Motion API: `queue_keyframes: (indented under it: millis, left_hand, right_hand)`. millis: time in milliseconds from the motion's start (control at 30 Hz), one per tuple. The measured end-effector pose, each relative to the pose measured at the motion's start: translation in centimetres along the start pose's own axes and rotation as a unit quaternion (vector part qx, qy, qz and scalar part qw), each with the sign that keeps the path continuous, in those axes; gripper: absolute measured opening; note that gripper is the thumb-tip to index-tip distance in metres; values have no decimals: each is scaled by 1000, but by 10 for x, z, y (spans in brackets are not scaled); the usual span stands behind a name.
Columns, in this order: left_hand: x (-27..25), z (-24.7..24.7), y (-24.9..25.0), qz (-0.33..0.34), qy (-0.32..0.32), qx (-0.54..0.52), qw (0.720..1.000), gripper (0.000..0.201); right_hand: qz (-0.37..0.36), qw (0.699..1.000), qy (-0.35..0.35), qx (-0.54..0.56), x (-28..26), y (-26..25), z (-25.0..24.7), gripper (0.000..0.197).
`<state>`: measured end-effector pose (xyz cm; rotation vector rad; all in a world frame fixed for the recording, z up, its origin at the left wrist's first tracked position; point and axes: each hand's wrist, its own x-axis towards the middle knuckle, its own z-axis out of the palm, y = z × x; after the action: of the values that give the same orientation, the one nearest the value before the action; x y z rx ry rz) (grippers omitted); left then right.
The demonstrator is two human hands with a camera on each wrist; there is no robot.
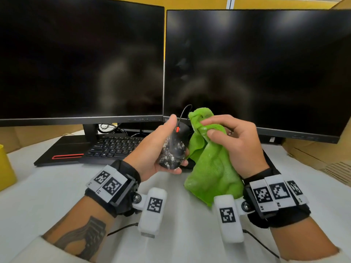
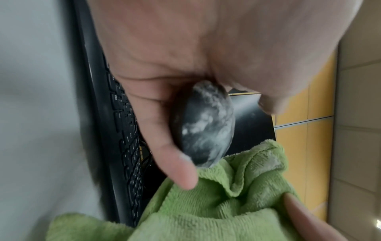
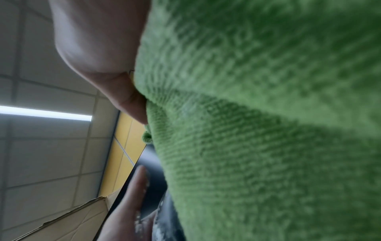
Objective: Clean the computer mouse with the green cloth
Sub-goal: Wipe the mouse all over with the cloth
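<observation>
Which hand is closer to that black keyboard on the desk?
Left. The left hand, holding the mouse, is just in front of the keyboard; the right hand, gripping the green cloth, is farther right.

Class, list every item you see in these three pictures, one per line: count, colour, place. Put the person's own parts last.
computer mouse: one, black with white smears, held above the desk
green cloth: one, bunched right of the mouse
monitors: two, black, side by side at the back
keyboard: one, black, under the left monitor
desk: one, white
yellow object: one, left edge
left hand: grips the mouse
right hand: grips the cloth
</observation>
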<state>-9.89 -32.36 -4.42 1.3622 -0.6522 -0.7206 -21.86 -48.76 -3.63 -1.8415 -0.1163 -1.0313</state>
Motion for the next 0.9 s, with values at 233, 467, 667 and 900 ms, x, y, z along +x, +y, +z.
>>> queue_keyframes:
  millis: [233, 467, 667, 900]
  left_hand:
    - [2, 2, -1, 7, -7, -42, 999, 82]
    - [-4, 10, 1, 18, -54, -8, 998, 83]
    - [-2, 8, 3, 21, -63, -12, 998, 86]
    - [-3, 7, 1, 14, -59, -30, 998, 87]
  right_hand:
    - [-5, 998, -67, -16, -7, 2, 12, 22]
    - [-10, 982, -109, -153, -7, 9, 18, 20]
    - [-8, 992, -16, -123, 0, 16, 6, 25]
    - [-48, 989, -110, -92, -7, -4, 12, 25]
